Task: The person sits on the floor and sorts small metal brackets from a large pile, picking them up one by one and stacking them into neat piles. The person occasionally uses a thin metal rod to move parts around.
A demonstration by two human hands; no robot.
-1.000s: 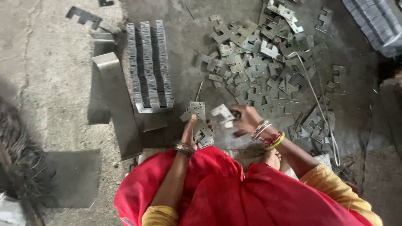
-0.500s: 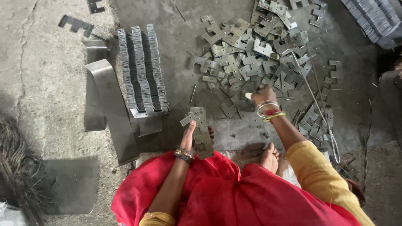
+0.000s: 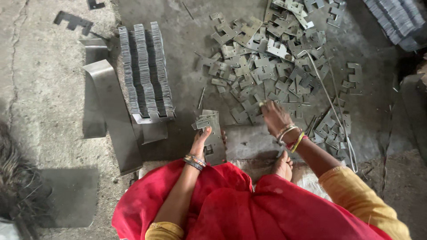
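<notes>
No packages, labels, signs, screens.

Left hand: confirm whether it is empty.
No, the left hand grips a small stack of flat metal pieces held upright on the floor.

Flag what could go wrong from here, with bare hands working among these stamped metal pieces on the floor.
1. The right hand reaches bare into the loose pile of notched metal plates; the cut edges could nick fingers.
2. The left hand holds a fanned stack of plates by one side; some might slip out.
3. A bare foot rests beside scattered plates and a long wire, which might snag or scratch it.
</notes>
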